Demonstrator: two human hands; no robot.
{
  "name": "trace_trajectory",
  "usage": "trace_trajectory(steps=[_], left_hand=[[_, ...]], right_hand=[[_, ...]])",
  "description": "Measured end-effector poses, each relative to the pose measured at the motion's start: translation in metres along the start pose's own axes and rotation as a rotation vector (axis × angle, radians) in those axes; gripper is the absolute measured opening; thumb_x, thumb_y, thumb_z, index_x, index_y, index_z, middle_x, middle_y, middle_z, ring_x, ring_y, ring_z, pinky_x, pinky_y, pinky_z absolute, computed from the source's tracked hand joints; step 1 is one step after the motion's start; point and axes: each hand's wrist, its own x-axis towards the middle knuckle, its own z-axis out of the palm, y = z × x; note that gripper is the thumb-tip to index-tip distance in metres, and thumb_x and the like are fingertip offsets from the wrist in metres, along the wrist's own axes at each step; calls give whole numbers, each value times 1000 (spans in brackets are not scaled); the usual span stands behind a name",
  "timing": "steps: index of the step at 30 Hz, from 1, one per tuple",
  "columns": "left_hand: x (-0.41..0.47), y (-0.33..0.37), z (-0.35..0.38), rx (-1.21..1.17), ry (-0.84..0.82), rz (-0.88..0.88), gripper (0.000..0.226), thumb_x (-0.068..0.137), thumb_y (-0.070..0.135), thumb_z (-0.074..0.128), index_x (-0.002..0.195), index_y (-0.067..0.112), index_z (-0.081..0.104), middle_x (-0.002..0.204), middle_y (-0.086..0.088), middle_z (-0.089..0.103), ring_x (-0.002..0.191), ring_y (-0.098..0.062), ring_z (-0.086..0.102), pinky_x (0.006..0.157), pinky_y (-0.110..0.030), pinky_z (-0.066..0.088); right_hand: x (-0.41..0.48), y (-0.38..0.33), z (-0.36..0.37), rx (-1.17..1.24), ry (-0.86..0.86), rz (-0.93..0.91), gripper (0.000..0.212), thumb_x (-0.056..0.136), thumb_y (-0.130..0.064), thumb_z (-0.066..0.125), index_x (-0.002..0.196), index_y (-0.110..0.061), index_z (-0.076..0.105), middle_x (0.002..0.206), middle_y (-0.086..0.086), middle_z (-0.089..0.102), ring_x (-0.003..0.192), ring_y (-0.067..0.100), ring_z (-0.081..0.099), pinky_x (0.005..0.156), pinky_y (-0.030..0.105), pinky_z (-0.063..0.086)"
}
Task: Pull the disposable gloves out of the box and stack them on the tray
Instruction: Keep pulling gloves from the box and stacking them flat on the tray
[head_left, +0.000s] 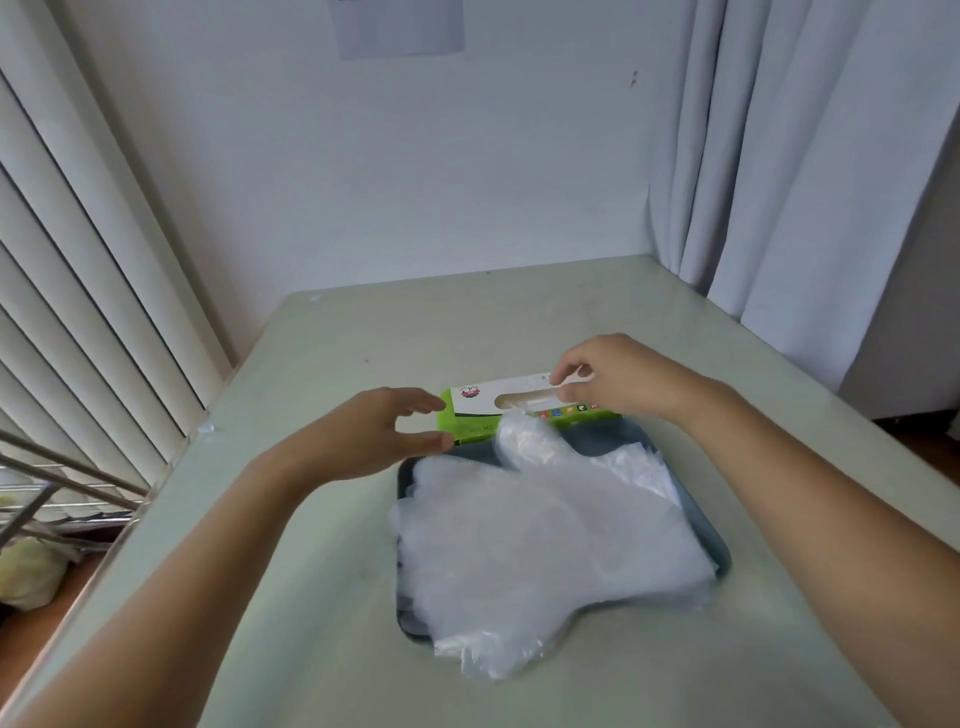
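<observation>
Looks well underway: a fat pile of clear plastic disposable gloves (545, 540) sits on the dark blue-grey rectangular tray (719, 540), spilling over its near edge. The green-and-white cardboard glove box (519, 400) stands just behind the tray. The right hand (608, 379) pinches the next glove (569, 383) at the slot. The left hand (374, 436) is cupped wide at the box's end, maybe touching it. The white curtain (779, 156) hangs well apart, so it probably won't get in the way.

Open table (322, 519) room left of tray (701, 525) and behind box (478, 410); glove pile (545, 545) overhangs tray's near rim; curtain (769, 182) crowds far-right corner.
</observation>
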Motion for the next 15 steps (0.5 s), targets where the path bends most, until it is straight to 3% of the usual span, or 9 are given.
trace_trajectory(steps=[2,4,5,8,10,12,15], left_hand=[[18,-1,9,-48,25,-6,45,85,47,66,127,33,56,130,14,56,123,-8,50,102,-26,39],[37,-4,19,-66,54,-21,44,87,44,65,128,32,56,132,12,56,123,-10,49,100,-25,37],[46,-5,23,-68,65,-34,46,88,43,65,131,31,54,135,10,54,124,-11,48,99,-24,36],[63,-5,37,-105,70,-53,63,88,41,65,144,30,38,148,6,42,132,-15,41,101,-23,30],[68,-5,44,-127,50,-46,68,89,39,64,148,30,31,151,6,37,135,-15,38,98,-20,28],[72,-11,51,-150,15,-35,67,89,41,63,147,32,31,152,9,34,135,-13,37,97,-18,27],[77,-23,55,-211,-27,-24,61,88,43,64,143,37,38,157,15,22,140,-7,28,107,-18,21]], right_hand=[[22,-3,9,-30,-30,55,13,89,-26,63,89,-16,71,84,-6,60,84,15,57,69,25,39],[42,-8,20,-90,-30,176,34,87,-35,63,65,-10,56,63,2,49,64,21,48,57,29,35],[50,-11,27,-131,-21,233,46,84,-44,65,61,-8,47,61,3,44,65,22,44,56,29,34],[66,-14,49,-181,-9,328,65,71,-67,68,84,-6,51,90,6,52,99,26,42,73,30,39],[73,-14,62,-200,-13,356,72,71,-67,68,110,-8,54,114,9,50,115,27,39,84,33,40],[79,-14,71,-245,22,389,64,78,-57,69,119,-11,53,122,8,46,118,27,37,89,33,40],[83,-14,78,-279,69,366,36,89,-26,65,119,-9,55,124,10,46,119,27,37,89,35,42]])
